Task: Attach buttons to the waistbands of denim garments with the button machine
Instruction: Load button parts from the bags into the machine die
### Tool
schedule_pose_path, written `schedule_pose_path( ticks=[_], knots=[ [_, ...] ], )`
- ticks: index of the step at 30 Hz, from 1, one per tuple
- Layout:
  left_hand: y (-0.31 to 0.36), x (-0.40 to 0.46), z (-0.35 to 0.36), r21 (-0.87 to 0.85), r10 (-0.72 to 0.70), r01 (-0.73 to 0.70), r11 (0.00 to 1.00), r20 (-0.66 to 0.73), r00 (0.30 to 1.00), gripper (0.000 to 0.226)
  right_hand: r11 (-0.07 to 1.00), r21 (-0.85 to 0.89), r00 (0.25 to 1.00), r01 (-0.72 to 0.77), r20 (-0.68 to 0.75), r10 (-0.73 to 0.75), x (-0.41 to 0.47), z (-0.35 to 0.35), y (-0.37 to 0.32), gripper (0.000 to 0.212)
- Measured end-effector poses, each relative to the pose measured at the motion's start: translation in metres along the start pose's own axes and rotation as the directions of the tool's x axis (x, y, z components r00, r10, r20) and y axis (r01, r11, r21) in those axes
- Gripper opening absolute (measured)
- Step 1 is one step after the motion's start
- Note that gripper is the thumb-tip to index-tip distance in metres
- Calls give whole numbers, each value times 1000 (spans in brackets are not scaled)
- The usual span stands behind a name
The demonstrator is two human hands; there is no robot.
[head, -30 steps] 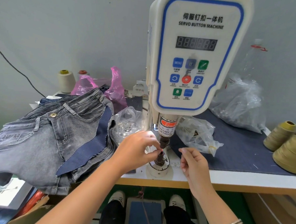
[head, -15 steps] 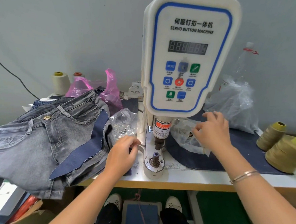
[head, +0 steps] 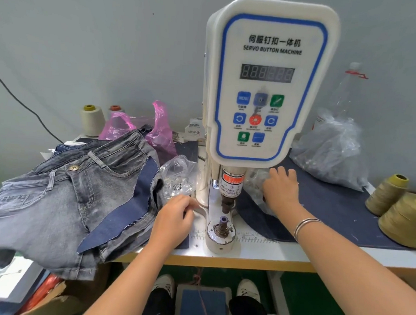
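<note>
Grey wall is seen behind a white worktable (head: 281, 253). At the left, grey denim shorts (head: 53, 196) are piled on the table edge, a brass button (head: 73, 168) already seated in the waistband. Just right of them lies a clear bag of buttons (head: 179, 177), at whose front edge the left hand (head: 174, 218) is placed, fingers curled; whether anything is pinched cannot be told. The servo button machine (head: 267, 88) is set at centre. Right of its ram, the right hand (head: 281, 190) is laid with fingers spread on a second clear bag (head: 255, 184). Olive thread cones (head: 403, 213) are stood at the far right.
</note>
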State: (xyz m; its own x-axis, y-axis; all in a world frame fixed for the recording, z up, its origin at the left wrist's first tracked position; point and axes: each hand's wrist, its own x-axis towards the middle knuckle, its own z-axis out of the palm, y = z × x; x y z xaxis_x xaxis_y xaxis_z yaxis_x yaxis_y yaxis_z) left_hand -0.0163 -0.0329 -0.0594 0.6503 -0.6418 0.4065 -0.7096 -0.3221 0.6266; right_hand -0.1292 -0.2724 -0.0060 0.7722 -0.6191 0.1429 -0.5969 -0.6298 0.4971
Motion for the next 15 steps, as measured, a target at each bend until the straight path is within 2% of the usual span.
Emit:
schedule_pose_path(
  ticks=[8,15],
  knots=[
    [-1,2,1,2,-48,48,999,0,999,21,992,111,998,-55,-38,59,-7,6,2,18],
    [-1,2,1,13,-54,54,998,10,998,22,977,200,997,-73,-9,76,-12,6,4,12]
  ],
)
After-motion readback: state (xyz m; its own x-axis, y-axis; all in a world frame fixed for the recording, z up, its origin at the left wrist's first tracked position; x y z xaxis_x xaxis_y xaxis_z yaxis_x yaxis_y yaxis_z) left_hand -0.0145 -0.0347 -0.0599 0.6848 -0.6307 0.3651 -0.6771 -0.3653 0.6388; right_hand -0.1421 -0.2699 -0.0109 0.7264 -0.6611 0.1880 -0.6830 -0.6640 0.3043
